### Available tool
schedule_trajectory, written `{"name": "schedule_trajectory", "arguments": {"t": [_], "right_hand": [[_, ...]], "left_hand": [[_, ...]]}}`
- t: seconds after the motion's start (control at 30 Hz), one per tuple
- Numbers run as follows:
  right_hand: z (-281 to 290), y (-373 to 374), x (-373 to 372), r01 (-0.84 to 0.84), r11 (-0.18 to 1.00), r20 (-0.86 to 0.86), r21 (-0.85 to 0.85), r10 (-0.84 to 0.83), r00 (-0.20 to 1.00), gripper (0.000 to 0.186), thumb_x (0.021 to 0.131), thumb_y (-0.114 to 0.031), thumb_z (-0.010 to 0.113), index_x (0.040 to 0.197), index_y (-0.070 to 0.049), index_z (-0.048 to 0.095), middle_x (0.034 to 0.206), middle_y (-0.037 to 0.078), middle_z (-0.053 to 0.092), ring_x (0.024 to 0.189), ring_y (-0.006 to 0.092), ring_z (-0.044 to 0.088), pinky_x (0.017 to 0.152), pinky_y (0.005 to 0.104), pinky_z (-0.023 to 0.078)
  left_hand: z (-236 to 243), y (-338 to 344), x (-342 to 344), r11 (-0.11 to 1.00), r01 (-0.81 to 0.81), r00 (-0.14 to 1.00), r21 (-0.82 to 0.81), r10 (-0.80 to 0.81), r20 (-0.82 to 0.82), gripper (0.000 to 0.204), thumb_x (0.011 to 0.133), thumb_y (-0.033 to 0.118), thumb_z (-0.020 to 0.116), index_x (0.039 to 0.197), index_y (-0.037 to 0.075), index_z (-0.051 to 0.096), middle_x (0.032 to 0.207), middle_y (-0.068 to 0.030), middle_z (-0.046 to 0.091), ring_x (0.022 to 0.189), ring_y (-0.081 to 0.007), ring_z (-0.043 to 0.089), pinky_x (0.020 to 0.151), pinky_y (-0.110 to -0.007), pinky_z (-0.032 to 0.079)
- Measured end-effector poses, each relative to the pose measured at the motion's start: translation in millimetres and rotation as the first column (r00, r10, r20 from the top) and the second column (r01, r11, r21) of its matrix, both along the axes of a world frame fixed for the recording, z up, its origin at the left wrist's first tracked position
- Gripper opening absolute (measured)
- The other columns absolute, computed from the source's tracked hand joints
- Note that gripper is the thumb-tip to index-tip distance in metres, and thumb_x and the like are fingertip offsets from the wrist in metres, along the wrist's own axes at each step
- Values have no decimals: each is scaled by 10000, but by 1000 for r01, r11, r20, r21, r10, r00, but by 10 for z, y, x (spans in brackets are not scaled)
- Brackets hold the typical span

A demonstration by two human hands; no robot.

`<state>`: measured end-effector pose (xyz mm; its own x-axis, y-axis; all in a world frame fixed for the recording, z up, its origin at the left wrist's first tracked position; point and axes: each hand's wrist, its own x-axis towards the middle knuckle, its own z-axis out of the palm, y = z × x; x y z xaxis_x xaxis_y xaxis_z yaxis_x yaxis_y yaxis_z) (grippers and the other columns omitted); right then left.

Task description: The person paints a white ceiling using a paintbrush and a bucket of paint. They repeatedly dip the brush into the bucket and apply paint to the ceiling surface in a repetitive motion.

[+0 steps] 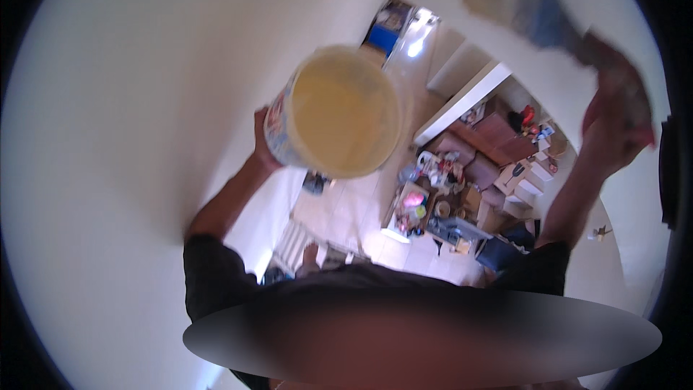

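Left hand (264, 146) grips bucket (280, 133) of yellowish contents (343, 112) mid-air, right hand (615, 119) closed on blurred brush-like tool (540, 14) raised upper right; coating step likely in hand, next stroke probably calls for a level bucket.

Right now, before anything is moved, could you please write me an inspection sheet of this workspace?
Surface: smooth pale wall at left; tiled floor below.
Job's things: bucket, tilted toward the camera, with pale yellow liquid; brush-like tool, too blurred to identify.
Clutter: cardboard box, pink item and many small objects crowded at lower right.
Grips: left grip holds the bucket's side; right grip holds the tool, raised.
Cables: nothing seen.
Surroundings: pale beam-like edge; blue item beyond.
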<state>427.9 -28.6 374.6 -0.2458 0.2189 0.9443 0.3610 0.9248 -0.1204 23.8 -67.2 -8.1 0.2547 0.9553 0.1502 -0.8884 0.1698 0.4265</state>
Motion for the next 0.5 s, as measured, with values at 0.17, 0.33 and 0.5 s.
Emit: {"name": "schedule_trajectory", "arguments": {"t": [0.17,0.33,0.5], "right_hand": [[-1031,-342,-775,-355,925,412,-135,378,829,305,731,-22,818,1021,-44,726,1067,101,776,1034,286,739,916,407,565],[-1671,-322,-1200,-317,909,376,-270,403,834,273,735,-40,831,986,-55,725,990,83,778,1096,304,721,931,424,565],[-1969,-162,-1323,-376,875,204,-306,446,872,252,744,0,787,987,-24,723,976,117,772,1050,338,739,897,435,584]], "left_hand": [[123,-115,6,999,-48,999,7,48,-1,857,880,767,412,1539,223,477,1501,-108,553,1325,-348,578,1067,-599,489],[-56,-41,-176,1000,-19,990,5,19,-141,883,866,791,411,1526,211,491,1489,-123,558,1304,-356,589,1054,-592,499],[251,-131,-67,991,39,995,-131,-50,-84,979,838,878,386,1546,205,458,1508,-123,538,1311,-360,581,1048,-604,497]]}}
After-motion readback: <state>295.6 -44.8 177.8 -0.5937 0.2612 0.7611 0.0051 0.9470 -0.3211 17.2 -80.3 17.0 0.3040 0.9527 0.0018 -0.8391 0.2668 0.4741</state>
